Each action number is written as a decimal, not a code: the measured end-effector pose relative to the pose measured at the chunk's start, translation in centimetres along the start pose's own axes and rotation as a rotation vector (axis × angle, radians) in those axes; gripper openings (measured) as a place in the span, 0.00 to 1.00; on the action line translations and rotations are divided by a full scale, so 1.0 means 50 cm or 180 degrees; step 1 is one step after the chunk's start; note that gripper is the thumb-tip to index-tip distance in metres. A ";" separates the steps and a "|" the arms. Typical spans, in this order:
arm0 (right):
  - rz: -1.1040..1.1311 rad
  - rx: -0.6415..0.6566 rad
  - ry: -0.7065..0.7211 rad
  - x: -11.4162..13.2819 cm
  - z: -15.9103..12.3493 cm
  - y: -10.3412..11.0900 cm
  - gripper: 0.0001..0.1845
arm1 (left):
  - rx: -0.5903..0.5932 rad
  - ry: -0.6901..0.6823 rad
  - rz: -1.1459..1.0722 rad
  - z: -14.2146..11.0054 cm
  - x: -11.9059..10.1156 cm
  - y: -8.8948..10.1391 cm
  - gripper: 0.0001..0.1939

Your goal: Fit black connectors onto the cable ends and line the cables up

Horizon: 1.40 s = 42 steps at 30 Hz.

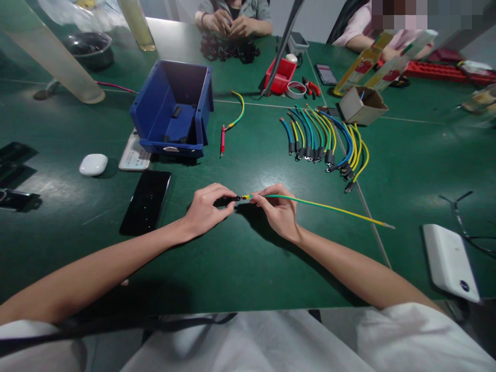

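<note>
My left hand (210, 211) pinches a small black sleeve (232, 199) between thumb and fingers. Right beside it, my right hand (279, 211) grips a yellow-green wire (329, 207) close to its left end, which points at the sleeve. Whether wire and sleeve touch, I cannot tell. The wire's long free part runs out to the right above the table. Beyond my hands stands a blue bin (170, 147) with a few small black pieces inside. Several finished-looking blue and yellow-green wires with black ends (329, 137) lie in a row at the right.
A black phone (145, 202) and a white earbud case (93, 165) lie left; a white power bank (450, 262) lies right. A short wire with a red clip (222, 141) is beside the bin. Across the green table (248, 279), two people sit near a red bin (280, 76) and bottles.
</note>
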State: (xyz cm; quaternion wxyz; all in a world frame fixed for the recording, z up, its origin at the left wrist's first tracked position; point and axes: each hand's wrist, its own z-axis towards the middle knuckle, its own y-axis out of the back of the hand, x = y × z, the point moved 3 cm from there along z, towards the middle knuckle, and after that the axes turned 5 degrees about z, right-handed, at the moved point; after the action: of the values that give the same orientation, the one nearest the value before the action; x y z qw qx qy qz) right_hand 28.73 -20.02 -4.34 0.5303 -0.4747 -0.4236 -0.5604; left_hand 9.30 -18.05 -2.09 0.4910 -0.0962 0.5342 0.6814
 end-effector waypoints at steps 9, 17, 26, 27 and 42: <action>0.0011 0.0076 -0.0044 0.001 0.000 0.000 0.08 | 0.0011 -0.0021 0.0017 -0.001 0.001 0.000 0.06; 0.0017 0.0082 -0.0063 0.001 0.000 -0.002 0.10 | -0.0008 -0.0094 0.0034 -0.002 0.000 0.000 0.06; 0.0047 0.0167 -0.0023 0.000 -0.001 -0.004 0.10 | -0.0006 -0.0131 0.0026 -0.002 -0.002 0.000 0.06; 0.0041 0.0177 -0.0025 0.000 -0.001 -0.004 0.10 | -0.0003 -0.0125 0.0028 -0.002 -0.002 0.000 0.06; -0.0065 0.0381 0.0103 0.004 -0.002 -0.002 0.10 | -0.0043 -0.0318 0.0040 0.000 -0.005 -0.001 0.05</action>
State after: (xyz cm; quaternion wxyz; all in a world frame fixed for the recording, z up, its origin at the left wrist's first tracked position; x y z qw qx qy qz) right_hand 28.62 -20.16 -4.18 0.5588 -0.4286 -0.4526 -0.5470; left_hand 9.45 -18.23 -1.94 0.5121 -0.0620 0.5050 0.6920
